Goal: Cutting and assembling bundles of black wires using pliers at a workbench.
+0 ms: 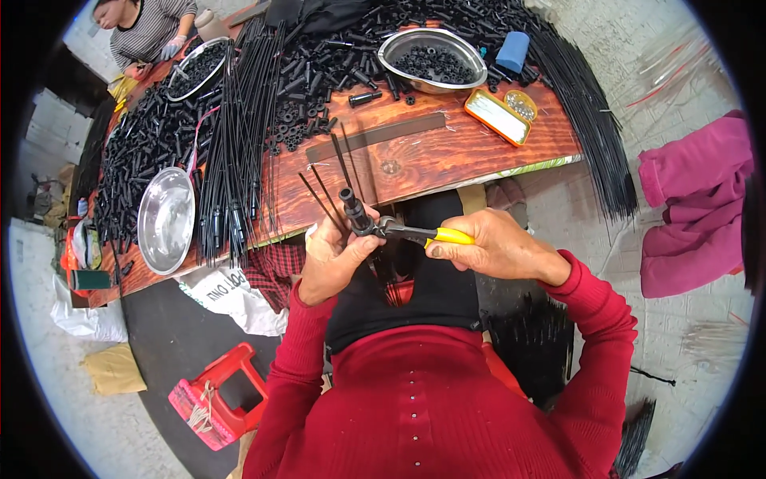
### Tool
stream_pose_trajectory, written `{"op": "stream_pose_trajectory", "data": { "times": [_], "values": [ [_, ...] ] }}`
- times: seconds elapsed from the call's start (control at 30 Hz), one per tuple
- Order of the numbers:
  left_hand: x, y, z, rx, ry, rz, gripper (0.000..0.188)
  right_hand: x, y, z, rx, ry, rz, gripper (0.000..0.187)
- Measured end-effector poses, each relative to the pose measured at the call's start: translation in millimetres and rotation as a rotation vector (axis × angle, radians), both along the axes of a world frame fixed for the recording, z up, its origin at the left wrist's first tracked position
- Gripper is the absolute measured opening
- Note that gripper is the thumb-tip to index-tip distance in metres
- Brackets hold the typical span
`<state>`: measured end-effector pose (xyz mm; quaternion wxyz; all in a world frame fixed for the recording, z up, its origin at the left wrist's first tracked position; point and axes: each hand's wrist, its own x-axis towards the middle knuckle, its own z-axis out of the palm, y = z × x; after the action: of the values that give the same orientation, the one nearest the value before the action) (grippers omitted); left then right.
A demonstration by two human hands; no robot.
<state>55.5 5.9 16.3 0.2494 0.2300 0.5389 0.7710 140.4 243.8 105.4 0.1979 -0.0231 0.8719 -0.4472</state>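
My left hand (329, 262) is closed around a black tubular plastic fitting (356, 211), held upright just in front of the table edge. Several thin black rods (321, 195) stand up beside the fitting, and more hang below my fingers. In my right hand (503, 244) are pliers with yellow handles (452, 235), the fingers wrapped round the grips. Their dark jaws meet the fitting's lower end beside my left fingertips. Whether the jaws bite on the fitting or on a small part there is hidden.
The wooden table (415, 166) bears heaped black fittings (152, 152), bundled black rods (239, 144), a metal bowl of small black parts (435, 32), an orange-rimmed tray (496, 118) and a clear bowl (166, 221). A co-worker (155, 32) sits far left. A red stool (227, 391) stands lower left.
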Motion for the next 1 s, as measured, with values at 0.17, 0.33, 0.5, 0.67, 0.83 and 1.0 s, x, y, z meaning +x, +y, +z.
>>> {"op": "stream_pose_trajectory", "data": {
  "times": [0.17, 0.33, 0.5, 0.67, 0.83, 1.0],
  "values": [
    [3, 1, -2, 0.005, -0.014, 0.158, 0.038, 6, -6, 3, 0.301, 0.231, 0.050, 0.034],
    [3, -2, 4, -0.004, -0.034, 0.137, 0.037, 6, -2, 6, 0.111, 0.042, -0.008, 0.035],
    [0, -9, 3, 0.018, -0.036, 0.027, 0.040, -7, 15, 0, -0.025, -0.084, 0.133, 0.033],
    [-6, -13, 0, 0.050, -0.038, -0.073, 0.045, -10, 15, 1, -0.063, -0.076, 0.148, 0.040],
    [-9, -8, -6, 0.036, -0.010, -0.005, 0.044, -9, 6, -4, -0.132, -0.135, 0.058, 0.043],
    [-8, -10, -5, -0.026, 0.032, 0.027, 0.038, 0, 3, -3, -0.065, -0.130, 0.028, 0.040]
  ]
}}
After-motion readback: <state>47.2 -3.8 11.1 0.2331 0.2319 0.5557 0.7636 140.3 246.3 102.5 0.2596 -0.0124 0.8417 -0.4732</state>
